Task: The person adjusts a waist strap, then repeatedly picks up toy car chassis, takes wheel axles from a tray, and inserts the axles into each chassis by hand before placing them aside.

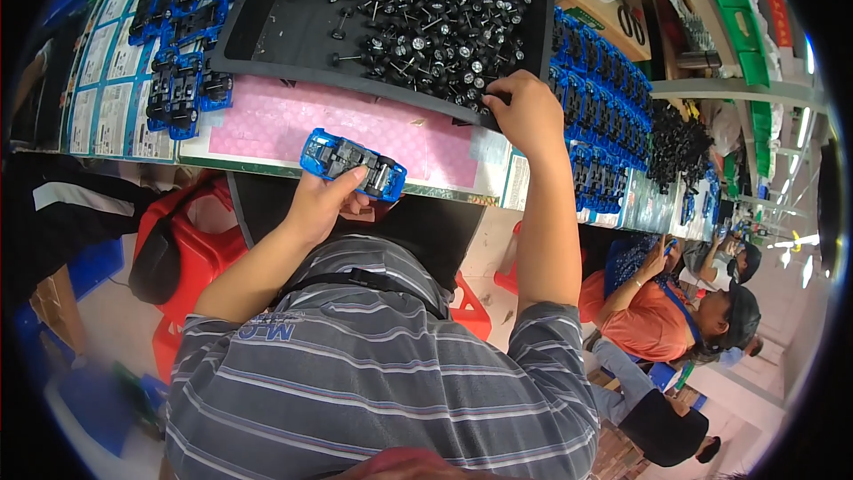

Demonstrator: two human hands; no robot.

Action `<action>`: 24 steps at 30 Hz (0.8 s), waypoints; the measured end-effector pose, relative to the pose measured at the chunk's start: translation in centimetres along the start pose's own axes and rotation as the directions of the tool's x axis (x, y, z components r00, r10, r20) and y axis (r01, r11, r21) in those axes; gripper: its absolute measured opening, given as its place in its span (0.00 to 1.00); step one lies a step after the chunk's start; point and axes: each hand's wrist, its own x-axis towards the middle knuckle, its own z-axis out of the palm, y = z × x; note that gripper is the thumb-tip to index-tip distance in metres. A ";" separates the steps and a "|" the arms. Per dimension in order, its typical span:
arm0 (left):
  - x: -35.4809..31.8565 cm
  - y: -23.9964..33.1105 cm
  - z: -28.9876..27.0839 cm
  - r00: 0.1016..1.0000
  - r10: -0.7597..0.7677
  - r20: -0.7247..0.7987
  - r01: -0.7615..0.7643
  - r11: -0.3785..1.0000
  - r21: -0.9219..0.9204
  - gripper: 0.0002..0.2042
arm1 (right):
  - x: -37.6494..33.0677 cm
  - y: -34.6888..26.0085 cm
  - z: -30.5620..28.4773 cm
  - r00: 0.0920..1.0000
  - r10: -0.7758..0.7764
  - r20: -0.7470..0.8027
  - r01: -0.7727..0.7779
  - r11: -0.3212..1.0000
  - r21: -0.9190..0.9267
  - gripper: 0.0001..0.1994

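Note:
My left hand [322, 203] grips a blue toy car [342, 158] just past the table's near edge. The car is turned over, its black underside facing up, and my thumb presses on it. At the near right corner of a black tray [284, 46] is my right hand [531, 114], its thumb and fingers pinched together by the rim. Whatever they hold, if anything, is too small to make out. Wheel-and-axle sets [435, 27], black wheels with silvery hubs on thin metal axles, lie heaped in the tray, mostly toward its right side.
Overturned blue toy car bodies [182, 80] cover the table left of the tray, and rows of more [597, 116] stand to its right. Pink bubble wrap [293, 124] lies in front of the tray. Red stools [191, 244] flank me; people [666, 311] sit farther right.

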 end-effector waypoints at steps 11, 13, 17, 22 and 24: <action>-0.4 0.1 0.1 1.000 -0.027 -0.011 0.027 0.999 0.022 0.09 | 2.6 -0.1 -0.1 0.981 -0.095 0.171 0.108 0.992 -0.069 0.09; -0.5 -0.1 0.2 1.000 -0.024 -0.017 0.024 0.999 0.021 0.09 | 2.6 0.2 0.7 0.979 -0.165 0.118 0.164 0.986 0.021 0.10; -0.4 -0.3 0.3 0.998 -0.062 0.032 0.062 0.998 0.021 0.10 | 2.2 0.2 1.5 0.993 -0.120 -0.017 0.121 0.977 0.177 0.13; -0.5 0.0 0.6 0.998 -0.065 0.014 0.065 0.998 0.026 0.10 | 2.0 0.3 1.0 0.986 -0.170 -0.001 0.167 0.969 0.181 0.14; -0.8 -0.1 0.2 0.998 -0.062 0.010 0.062 0.998 0.024 0.10 | 1.6 0.2 1.1 0.977 -0.157 -0.143 0.187 0.954 0.235 0.12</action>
